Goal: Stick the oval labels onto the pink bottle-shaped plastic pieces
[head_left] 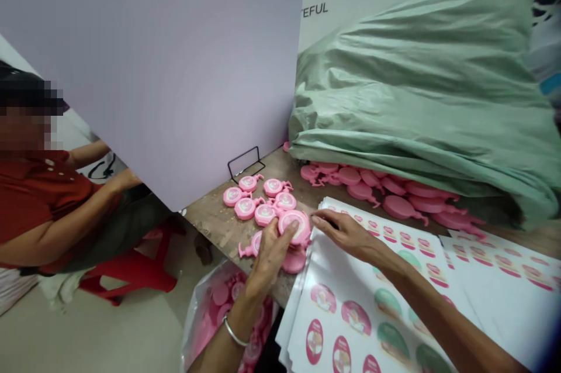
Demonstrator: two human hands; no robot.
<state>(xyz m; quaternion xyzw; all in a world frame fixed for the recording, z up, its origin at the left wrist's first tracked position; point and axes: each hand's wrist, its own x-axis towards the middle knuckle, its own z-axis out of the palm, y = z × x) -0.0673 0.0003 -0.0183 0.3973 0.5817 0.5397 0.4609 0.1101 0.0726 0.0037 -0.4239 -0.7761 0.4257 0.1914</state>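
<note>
My left hand [268, 250] is closed on a round pink plastic piece [293, 222], its thumb lying across the front. A round label shows on that face. Close to the piece's right edge is my right hand [346, 234], thumb and fingers drawn together. Whatever may be between those fingertips is too small to make out. Just below the held piece lies another pink piece [293, 262], plain on top. Several labelled pink pieces [246, 207] with curved spouts lie to the left on the worktable [214, 227]. Label sheets [350, 268] are stacked under my right forearm.
A large green sack [416, 80] rests at the back, with plain pink pieces [398, 206] spilling from beneath it. A black wire stand [245, 163] stands against the pale partition [197, 69]. Below the table edge is a bag [193, 308] of pink pieces. A co-worker [48, 203] sits left.
</note>
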